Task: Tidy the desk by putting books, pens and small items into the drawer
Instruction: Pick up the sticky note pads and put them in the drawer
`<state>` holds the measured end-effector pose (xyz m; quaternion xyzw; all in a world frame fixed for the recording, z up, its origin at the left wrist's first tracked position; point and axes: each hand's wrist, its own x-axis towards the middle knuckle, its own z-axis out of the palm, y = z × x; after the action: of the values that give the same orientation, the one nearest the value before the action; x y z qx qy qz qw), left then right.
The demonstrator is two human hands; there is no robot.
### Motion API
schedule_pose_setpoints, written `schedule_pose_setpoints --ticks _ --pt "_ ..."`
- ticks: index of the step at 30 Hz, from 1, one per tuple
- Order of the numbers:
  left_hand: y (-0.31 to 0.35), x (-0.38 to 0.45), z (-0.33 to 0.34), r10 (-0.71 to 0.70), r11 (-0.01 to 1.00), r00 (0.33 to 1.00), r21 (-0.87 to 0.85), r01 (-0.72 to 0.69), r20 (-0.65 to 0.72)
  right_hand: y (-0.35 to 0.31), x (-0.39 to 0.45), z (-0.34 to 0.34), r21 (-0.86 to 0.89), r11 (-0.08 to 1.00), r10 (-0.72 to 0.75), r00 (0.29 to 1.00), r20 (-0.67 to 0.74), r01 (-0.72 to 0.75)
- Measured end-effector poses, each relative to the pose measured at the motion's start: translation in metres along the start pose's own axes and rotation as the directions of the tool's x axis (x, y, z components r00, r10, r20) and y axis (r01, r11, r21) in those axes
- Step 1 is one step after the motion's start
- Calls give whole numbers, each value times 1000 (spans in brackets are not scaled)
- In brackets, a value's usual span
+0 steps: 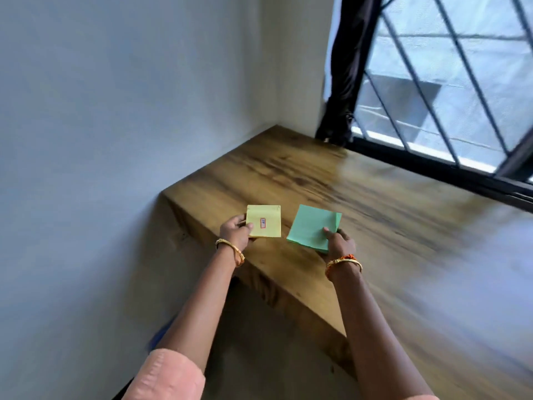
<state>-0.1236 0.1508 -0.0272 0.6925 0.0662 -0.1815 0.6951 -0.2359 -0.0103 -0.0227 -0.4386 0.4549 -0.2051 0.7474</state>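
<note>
Now: each hand clamped on one pad of notes at the desk's near corner.
Left hand (237, 230) pinches yellow pad (264, 221) by its 9 o'clock edge, thumb on top; small red-framed label on the pad's face; right hand (339, 241) grips green pad (310, 227) at its 5 o'clock corner, thumb pressed on top; pads side by side, apart; wooden desk (360, 197) beneath; barred window (450, 76) at 1 o'clock; whether either pad rests on the wood, cannot tell.

yellow pad (264, 221): flat, desk edge | green pad (311, 228): tilted, perhaps lifted
</note>
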Motion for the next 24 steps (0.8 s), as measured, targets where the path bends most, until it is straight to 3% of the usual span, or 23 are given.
schedule_pose_setpoints --ticks 3,6,11,14,16,21,24 --pt "-4 26 22 14 993 999 113 -18 42 -2 12 -21 -152 985 -116 966 -232 82" --pt "-8 51 33 65 977 996 201 -76 59 3 13 -27 -358 924 -268 892 -363 131" --pt "4 78 42 259 829 945 457 -323 199 27 26 -7 -690 680 -564 777 -279 246" --pt "1 91 42 386 597 864 626 -502 325 34 31 5 -815 554 -603 758 -250 172" --pt "-5 95 40 403 478 835 692 -541 374 38 35 8 -864 485 -618 753 -228 137" --pt "-7 94 39 423 428 829 725 -539 366 44 39 9 -896 431 -656 719 -228 109" --pt "-7 93 40 435 427 826 725 -540 359 45 35 14 -878 463 -707 648 -283 122"
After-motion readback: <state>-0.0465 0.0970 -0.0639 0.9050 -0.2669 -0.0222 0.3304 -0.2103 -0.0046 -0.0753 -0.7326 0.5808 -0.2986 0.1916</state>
